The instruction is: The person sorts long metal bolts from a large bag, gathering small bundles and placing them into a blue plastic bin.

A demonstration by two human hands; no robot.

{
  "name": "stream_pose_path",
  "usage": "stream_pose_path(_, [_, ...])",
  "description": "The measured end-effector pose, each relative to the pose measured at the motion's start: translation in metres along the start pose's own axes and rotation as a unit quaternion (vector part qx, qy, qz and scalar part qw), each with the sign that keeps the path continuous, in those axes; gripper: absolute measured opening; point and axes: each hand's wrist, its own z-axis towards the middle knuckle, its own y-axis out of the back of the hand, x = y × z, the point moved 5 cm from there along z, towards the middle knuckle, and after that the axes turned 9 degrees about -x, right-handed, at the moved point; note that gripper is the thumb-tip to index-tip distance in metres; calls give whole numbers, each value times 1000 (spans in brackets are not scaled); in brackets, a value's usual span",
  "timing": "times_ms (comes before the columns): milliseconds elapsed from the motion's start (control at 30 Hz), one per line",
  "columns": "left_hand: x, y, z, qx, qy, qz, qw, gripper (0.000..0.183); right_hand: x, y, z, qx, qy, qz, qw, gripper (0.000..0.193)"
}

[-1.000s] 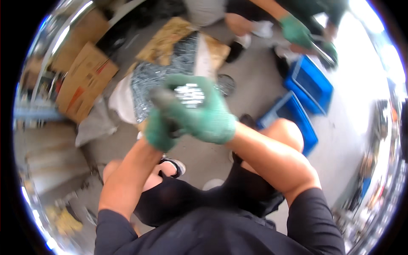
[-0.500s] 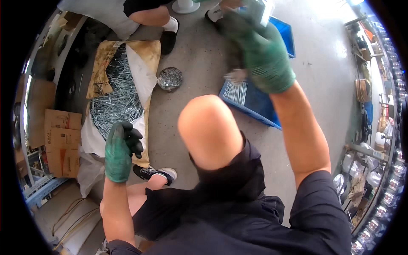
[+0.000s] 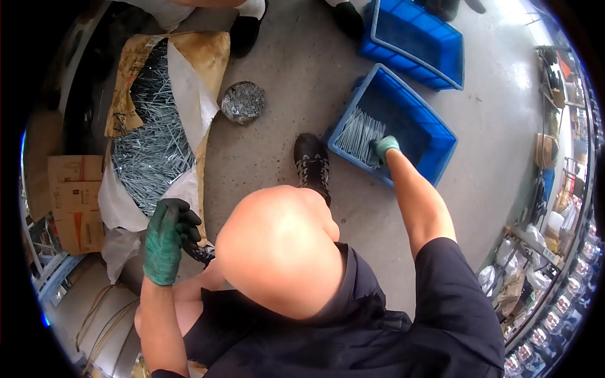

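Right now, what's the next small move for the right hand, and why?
I'd probably nudge the thin metal fasteners snug with the right gloved hand: it sits at their right edge, they lie roughly parallel, and bare floor beside them in the blue crate leaves room to slide.

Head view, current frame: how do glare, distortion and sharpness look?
Head view, upper right: pale glare washes the floor; head view, right rim: the shelving bends with the fisheye; head view, upper left: deep shadow hides detail; head view, right of centre: metal rods by the right hand in the nearer blue bin look fairly sharp.
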Motion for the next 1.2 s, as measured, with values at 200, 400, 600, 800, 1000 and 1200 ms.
stream_pose_path(200, [0,-10,10,6,15,-4,1000,35,12,33,-37,-31,-17,31,999,54])
stream_pose_path(400, [9,3,4,26,-6,-14,1000,29,38,24,-70,95,87,-95,987,75])
stream_pose_path(600, [-7,6,0,76,-12,11,997,28,-4,27,-58,47,40,6,998,60])
stream_pose_path(800, [6,19,-14,36,-383,215,898,22,-20,46,-41,76,109,-169,977,62])
stream_pose_path(1000, [-6,16,-42,81,-343,350,868,27,194,154,-144,-56,457,110,881,21])
stream_pose_path(1200, [11,14,-45,168,-270,386,866,24,447,120,-418,146,613,14,777,28])
